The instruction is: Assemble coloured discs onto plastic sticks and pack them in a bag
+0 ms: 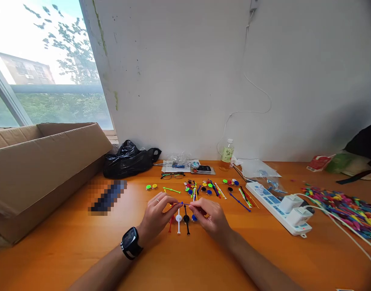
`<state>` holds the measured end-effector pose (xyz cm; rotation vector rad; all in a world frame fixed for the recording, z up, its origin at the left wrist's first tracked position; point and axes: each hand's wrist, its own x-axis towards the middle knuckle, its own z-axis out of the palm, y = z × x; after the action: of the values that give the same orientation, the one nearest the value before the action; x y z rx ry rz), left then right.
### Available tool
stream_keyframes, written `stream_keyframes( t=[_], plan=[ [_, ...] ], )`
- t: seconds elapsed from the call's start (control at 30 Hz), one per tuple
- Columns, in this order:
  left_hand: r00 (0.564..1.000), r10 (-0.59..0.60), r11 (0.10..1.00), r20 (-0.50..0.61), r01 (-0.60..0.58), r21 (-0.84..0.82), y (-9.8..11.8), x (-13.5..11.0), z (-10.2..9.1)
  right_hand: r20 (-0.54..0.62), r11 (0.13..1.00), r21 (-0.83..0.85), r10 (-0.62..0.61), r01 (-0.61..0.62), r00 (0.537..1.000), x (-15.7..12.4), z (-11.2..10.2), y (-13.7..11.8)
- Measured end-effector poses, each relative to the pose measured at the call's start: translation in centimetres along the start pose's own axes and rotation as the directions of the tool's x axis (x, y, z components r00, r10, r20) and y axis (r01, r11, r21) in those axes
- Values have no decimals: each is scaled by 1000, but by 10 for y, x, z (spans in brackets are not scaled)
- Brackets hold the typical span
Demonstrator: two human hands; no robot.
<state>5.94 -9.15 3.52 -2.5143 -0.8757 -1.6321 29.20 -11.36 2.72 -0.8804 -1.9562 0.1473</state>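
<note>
A thin blue plastic arrow (182, 203) is stretched level between my hands, just above the table. My left hand (157, 212) pinches one end and my right hand (212, 217) pinches the other. Below it on the table lie a white arrow on a round base (178, 218), a black arrow on a round base (186, 218) and a red arrow (170, 225) partly hidden by my left fingers. A blue round piece (194, 218) sits by my right fingertips. Beyond my hands lies a loose cluster of coloured arrows and round pieces (204, 188).
At left stands a large cardboard box (52, 161), with a black plastic bag (129, 159) beside it. Eyeglasses (172, 176) and a bottle (227, 155) are farther back. A white power strip (274, 208) with plugged chargers and a heap of coloured pieces (345, 210) lie right.
</note>
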Motion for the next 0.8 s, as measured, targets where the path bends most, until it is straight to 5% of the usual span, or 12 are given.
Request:
stream_keyframes(
  t=[0.23, 0.57, 0.8],
  plan=[
    [996, -61, 997, -66, 64, 36, -5, 4, -4, -70, 999, -27, 27, -29, 997, 0, -1, 3],
    [969, -220, 975, 112, 217, 42, -7, 6, -3, -131, 977, -7, 209, -211, 969, 3, -1, 4],
    [954, -287, 956, 88, 279, 96, -10, 2, -1, -151, 973, -15, 224, -229, 963, 0, 3, 5]
  ],
)
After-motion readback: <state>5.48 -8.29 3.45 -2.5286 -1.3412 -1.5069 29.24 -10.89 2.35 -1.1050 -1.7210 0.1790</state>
